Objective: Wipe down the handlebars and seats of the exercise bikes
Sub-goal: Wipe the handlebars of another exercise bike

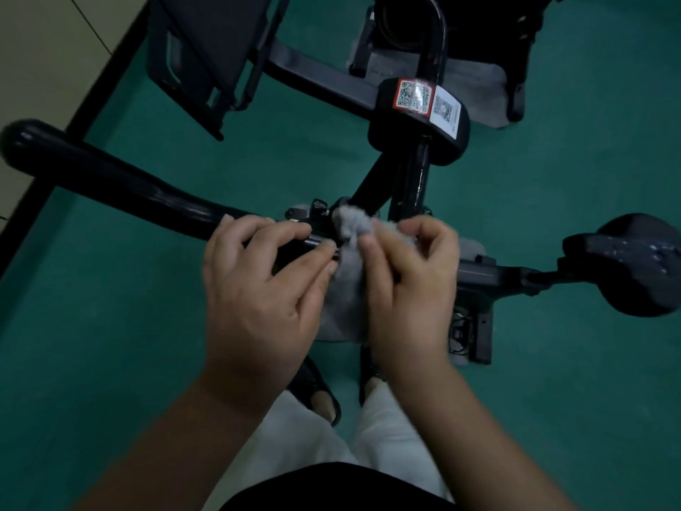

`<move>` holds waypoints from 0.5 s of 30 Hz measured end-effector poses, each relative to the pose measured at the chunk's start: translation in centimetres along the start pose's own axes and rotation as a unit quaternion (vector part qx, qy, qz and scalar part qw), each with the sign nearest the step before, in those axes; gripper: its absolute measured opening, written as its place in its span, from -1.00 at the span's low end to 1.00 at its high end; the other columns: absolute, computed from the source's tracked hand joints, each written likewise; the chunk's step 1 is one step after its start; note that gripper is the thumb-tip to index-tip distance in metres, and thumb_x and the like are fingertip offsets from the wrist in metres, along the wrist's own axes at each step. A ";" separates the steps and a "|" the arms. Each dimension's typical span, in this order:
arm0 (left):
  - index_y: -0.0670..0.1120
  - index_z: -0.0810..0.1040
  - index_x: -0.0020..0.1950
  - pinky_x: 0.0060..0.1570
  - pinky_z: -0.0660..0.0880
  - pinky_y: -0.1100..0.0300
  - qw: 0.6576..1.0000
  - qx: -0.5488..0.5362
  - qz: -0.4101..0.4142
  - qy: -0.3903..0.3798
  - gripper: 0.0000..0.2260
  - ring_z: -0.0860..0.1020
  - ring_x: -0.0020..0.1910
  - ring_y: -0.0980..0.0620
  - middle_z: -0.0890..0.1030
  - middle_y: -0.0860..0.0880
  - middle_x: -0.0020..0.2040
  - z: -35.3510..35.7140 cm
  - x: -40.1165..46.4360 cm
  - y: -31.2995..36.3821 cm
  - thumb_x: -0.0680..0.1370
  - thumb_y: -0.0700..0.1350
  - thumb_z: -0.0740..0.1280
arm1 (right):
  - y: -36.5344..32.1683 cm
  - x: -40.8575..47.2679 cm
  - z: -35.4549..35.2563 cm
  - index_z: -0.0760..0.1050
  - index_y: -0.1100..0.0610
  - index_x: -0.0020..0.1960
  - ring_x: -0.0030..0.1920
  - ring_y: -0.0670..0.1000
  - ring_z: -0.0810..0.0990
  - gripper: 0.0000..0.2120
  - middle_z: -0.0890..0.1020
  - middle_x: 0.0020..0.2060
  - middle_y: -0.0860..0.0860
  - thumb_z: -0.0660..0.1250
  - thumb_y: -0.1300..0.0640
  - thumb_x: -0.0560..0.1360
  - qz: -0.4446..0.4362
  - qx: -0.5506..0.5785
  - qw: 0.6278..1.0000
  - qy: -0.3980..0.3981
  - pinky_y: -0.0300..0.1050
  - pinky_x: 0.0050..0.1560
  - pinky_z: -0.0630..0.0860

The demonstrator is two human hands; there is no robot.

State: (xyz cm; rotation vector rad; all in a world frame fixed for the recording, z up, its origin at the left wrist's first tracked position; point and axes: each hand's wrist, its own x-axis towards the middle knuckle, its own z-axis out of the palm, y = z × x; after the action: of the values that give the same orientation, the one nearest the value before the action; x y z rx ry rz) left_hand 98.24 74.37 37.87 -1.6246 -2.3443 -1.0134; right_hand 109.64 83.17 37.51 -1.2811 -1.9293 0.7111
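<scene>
A black handlebar (110, 178) of the exercise bike runs from the far left toward the centre. My left hand (265, 289) curls over its inner end, with the fingertips touching a grey cloth (350, 285). My right hand (409, 285) pinches the upper part of that cloth between thumb and fingers, right beside the bar. The cloth hangs down between both hands. The black seat (634, 263) sits at the right edge on its post.
The bike's stem carries a console block with QR stickers (423, 101). A second black machine frame (206, 57) stands at the upper left. Green floor (110, 363) surrounds the bike, with a dark border and pale tiles at the left. My feet in black sandals (317, 392) are below.
</scene>
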 end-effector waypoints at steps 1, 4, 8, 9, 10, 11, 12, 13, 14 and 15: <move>-0.09 0.73 0.07 0.28 0.34 -0.31 1.000 -0.002 -0.001 0.003 -0.86 0.46 0.16 -0.18 0.64 -0.10 0.09 0.0 0.1 0.0 0.57 -0.09 0.44 | 0.2 1.5 -0.3 0.65 0.17 0.08 0.03 -0.06 0.41 -0.80 0.38 0.01 0.00 0.37 0.09 0.54 0.026 0.008 1.000 0.005 -0.33 0.13 0.38; -0.08 0.73 0.06 0.24 0.35 -0.32 1.000 -0.006 -0.005 0.004 -0.88 0.42 0.15 -0.15 0.64 -0.10 0.07 0.0 0.1 0.2 0.57 -0.09 0.45 | 0.2 4.8 -0.9 0.60 0.12 0.18 -0.04 -0.20 0.37 -0.74 0.34 -0.03 -0.03 0.41 0.09 0.51 0.062 0.012 0.998 0.008 -0.49 0.08 0.33; -0.09 0.73 0.06 0.24 0.34 -0.33 1.000 -0.002 -0.009 0.000 -0.87 0.45 0.14 -0.19 0.64 -0.12 0.08 0.0 -0.3 0.0 0.57 -0.10 0.45 | -0.3 1.5 -1.1 0.66 0.11 0.05 0.01 -0.02 0.43 -0.84 0.40 -0.06 0.00 0.40 0.08 0.52 0.011 -0.006 1.000 -0.012 -0.29 0.04 0.43; -0.08 0.73 0.06 0.25 0.34 -0.33 1.000 -0.003 -0.011 -0.002 -0.87 0.44 0.14 -0.19 0.64 -0.12 0.08 0.0 -0.3 0.1 0.56 -0.10 0.45 | -0.1 1.3 -1.3 0.67 0.12 0.03 -0.01 -0.05 0.42 -0.84 0.42 -0.07 0.01 0.41 0.08 0.51 0.007 -0.001 1.000 -0.019 -0.36 0.01 0.40; -0.08 0.73 0.06 0.25 0.34 -0.34 1.000 -0.005 -0.012 -0.003 -0.87 0.43 0.15 -0.18 0.64 -0.12 0.08 0.0 -0.2 0.1 0.56 -0.10 0.45 | 0.3 1.9 -1.5 0.68 0.14 0.02 -0.05 -0.09 0.40 -0.83 0.42 -0.09 0.01 0.42 0.08 0.51 0.007 -0.006 1.000 -0.017 -0.44 -0.01 0.36; -0.08 0.73 0.06 0.25 0.33 -0.34 1.000 -0.009 -0.013 -0.003 -0.87 0.43 0.15 -0.17 0.63 -0.11 0.08 0.0 -0.1 0.2 0.57 -0.10 0.44 | 0.7 3.2 -1.5 0.68 0.14 0.02 -0.09 -0.12 0.38 -0.83 0.41 -0.11 0.00 0.42 0.07 0.50 0.007 -0.021 1.000 -0.010 -0.50 -0.04 0.31; -0.08 0.73 0.06 0.26 0.33 -0.33 1.000 -0.013 -0.015 -0.002 -0.88 0.42 0.15 -0.16 0.63 -0.10 0.08 0.0 0.0 0.3 0.57 -0.10 0.44 | 0.9 4.8 -1.6 0.68 0.15 0.03 -0.13 -0.13 0.36 -0.82 0.40 -0.12 -0.01 0.42 0.07 0.50 0.008 -0.035 0.999 -0.003 -0.53 -0.06 0.28; -0.08 0.73 0.06 0.27 0.32 -0.33 1.000 -0.015 -0.018 -0.002 -0.87 0.42 0.16 -0.15 0.63 -0.09 0.08 -0.1 0.1 0.3 0.57 -0.09 0.44 | 1.0 6.2 -1.7 0.68 0.14 0.04 -0.15 -0.15 0.36 -0.81 0.39 -0.13 -0.04 0.41 0.06 0.51 0.012 -0.040 0.999 -0.004 -0.55 -0.08 0.26; -0.08 0.73 0.06 0.27 0.32 -0.33 1.000 -0.017 -0.020 -0.002 -0.87 0.42 0.16 -0.15 0.63 -0.09 0.07 -0.1 0.1 0.3 0.57 -0.09 0.44 | 0.9 6.9 -1.6 0.67 0.15 0.04 -0.16 -0.18 0.36 -0.81 0.38 -0.14 -0.06 0.41 0.06 0.51 0.012 -0.040 0.999 -0.012 -0.56 -0.09 0.26; -0.08 0.73 0.06 0.28 0.31 -0.32 1.000 -0.018 -0.021 -0.001 -0.87 0.42 0.16 -0.15 0.63 -0.09 0.07 -0.1 0.0 0.3 0.57 -0.09 0.44 | 0.8 6.6 -1.6 0.67 0.16 0.02 -0.17 -0.21 0.36 -0.81 0.37 -0.15 -0.08 0.41 0.06 0.51 0.010 -0.038 0.999 -0.021 -0.56 -0.10 0.26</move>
State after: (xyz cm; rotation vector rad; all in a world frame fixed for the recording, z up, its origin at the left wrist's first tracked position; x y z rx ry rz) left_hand 98.47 74.42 38.09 -1.5969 -2.3845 -1.0679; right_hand 109.57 89.74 39.55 -1.3432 -1.9971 0.6864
